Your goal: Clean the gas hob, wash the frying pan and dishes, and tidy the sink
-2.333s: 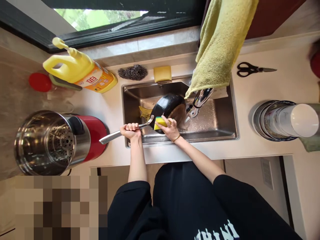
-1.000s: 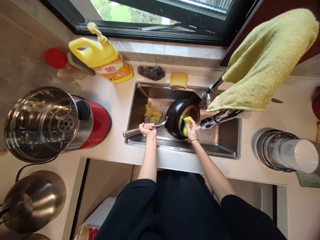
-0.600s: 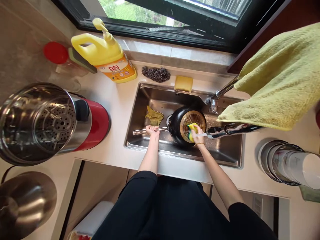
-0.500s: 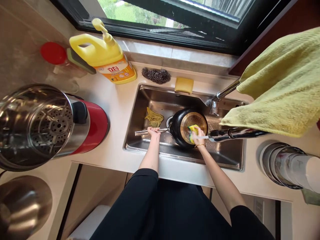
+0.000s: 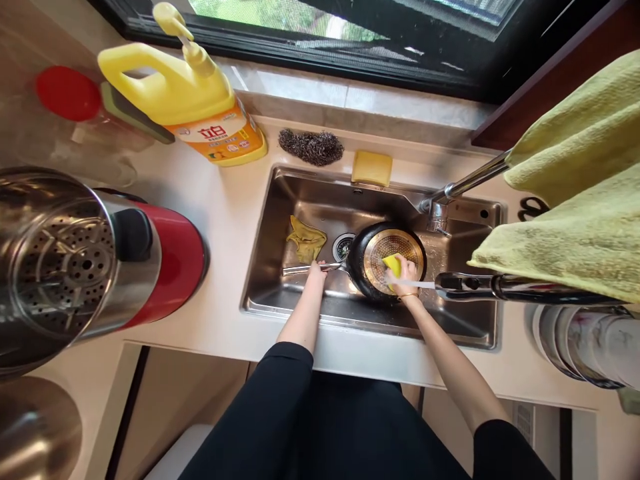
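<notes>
A black frying pan (image 5: 361, 257) lies upside down in the steel sink (image 5: 280, 313), its gold dotted base facing up. My left hand (image 5: 316, 269) is closed around the pan's metal handle, which points left. Against the base, my right hand (image 5: 403, 275) grips a yellow sponge (image 5: 393, 265). Water runs from the faucet (image 5: 465, 287) onto my right hand and the pan. A crumpled yellow cloth (image 5: 306, 239) rests in the sink to the left, beside the drain (image 5: 343, 247).
Behind the sink are a yellow detergent bottle (image 5: 200, 107), a steel wool scrubber (image 5: 311, 147) and a yellow sponge block (image 5: 372, 168). A red and steel pot (image 5: 170, 247) stands left. A yellow towel (image 5: 575, 227) hangs over the faucet, above stacked bowls (image 5: 575, 340).
The view has shifted slightly. The pan has moved a little to the right with both hands, and more of the drain shows. The sponge sits at a different angle on the base.
</notes>
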The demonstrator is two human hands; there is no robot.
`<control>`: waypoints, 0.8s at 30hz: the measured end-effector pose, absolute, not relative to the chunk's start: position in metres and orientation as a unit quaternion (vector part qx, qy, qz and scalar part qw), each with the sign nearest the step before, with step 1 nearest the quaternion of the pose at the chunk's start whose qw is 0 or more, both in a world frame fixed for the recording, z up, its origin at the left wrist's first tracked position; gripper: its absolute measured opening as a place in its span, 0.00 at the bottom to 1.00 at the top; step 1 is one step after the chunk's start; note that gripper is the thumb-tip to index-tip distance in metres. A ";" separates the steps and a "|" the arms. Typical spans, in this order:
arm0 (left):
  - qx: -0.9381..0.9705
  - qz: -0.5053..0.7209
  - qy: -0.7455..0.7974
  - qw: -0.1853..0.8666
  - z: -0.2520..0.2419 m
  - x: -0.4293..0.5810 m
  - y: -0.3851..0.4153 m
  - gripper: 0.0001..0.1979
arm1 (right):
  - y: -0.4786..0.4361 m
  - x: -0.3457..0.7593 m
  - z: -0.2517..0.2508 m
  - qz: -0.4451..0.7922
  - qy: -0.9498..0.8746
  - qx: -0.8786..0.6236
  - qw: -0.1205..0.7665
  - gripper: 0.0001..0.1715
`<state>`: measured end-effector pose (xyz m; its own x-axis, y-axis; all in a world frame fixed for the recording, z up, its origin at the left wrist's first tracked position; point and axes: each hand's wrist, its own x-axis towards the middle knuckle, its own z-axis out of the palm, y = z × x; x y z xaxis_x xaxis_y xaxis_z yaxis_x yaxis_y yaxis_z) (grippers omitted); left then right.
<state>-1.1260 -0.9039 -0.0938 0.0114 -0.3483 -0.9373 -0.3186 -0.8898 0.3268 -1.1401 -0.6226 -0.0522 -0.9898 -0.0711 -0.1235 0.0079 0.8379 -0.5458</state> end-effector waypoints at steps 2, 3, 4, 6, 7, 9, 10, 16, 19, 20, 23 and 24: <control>0.714 -0.650 -0.257 -0.031 -0.096 -1.124 -0.905 0.08 | -0.622 -1.137 -0.057 -0.271 0.960 -0.022 0.068 0.27; 0.713 -0.645 -0.270 -0.051 -0.097 -1.122 -0.906 0.07 | -0.622 -1.136 -0.060 -0.262 0.962 -0.028 0.070 0.27; 0.711 -0.639 -0.286 -0.070 -0.097 -1.120 -0.907 0.06 | -0.622 -1.134 -0.063 -0.252 0.964 -0.035 0.072 0.27; 0.704 -0.626 -0.320 -0.102 -0.097 -1.116 -0.909 0.06 | -0.620 -1.133 -0.067 -0.231 0.968 -0.059 0.076 0.26; 0.699 -0.619 -0.339 -0.117 -0.097 -1.115 -0.910 0.06 | -0.619 -1.132 -0.068 -0.221 0.969 -0.075 0.078 0.25; 0.687 -0.602 -0.378 -0.147 -0.095 -1.113 -0.912 0.08 | -0.616 -1.131 -0.069 -0.203 0.968 -0.117 0.087 0.24; 0.680 -0.593 -0.399 -0.165 -0.094 -1.112 -0.913 0.08 | -0.614 -1.131 -0.068 -0.195 0.966 -0.139 0.093 0.23; 0.624 -0.506 -0.537 -0.258 -0.081 -1.109 -0.924 0.09 | -0.595 -1.143 -0.063 -0.174 0.952 -0.222 0.118 0.25; 0.470 -0.410 -0.743 -0.242 -0.076 -1.110 -0.924 0.13 | -0.594 -1.166 -0.063 -0.182 0.969 -0.151 0.067 0.27; 0.382 -0.363 -0.819 -0.228 -0.075 -1.111 -0.923 0.14 | -0.598 -1.175 -0.063 -0.179 0.974 -0.129 0.048 0.27; 0.166 -0.280 -0.920 -0.220 -0.078 -1.115 -0.920 0.10 | -0.620 -1.200 -0.060 -0.150 0.966 -0.199 0.066 0.24; 0.131 -0.275 -0.922 -0.238 -0.079 -1.116 -0.920 0.08 | -0.630 -1.204 -0.057 -0.140 0.952 -0.257 0.093 0.24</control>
<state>-1.1156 -0.9195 -0.0791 -0.8521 -0.1118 -0.5113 -0.3733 0.8145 0.4441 -1.2043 -0.6296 -0.0573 -0.8508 -0.5150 -0.1046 -0.4630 0.8288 -0.3142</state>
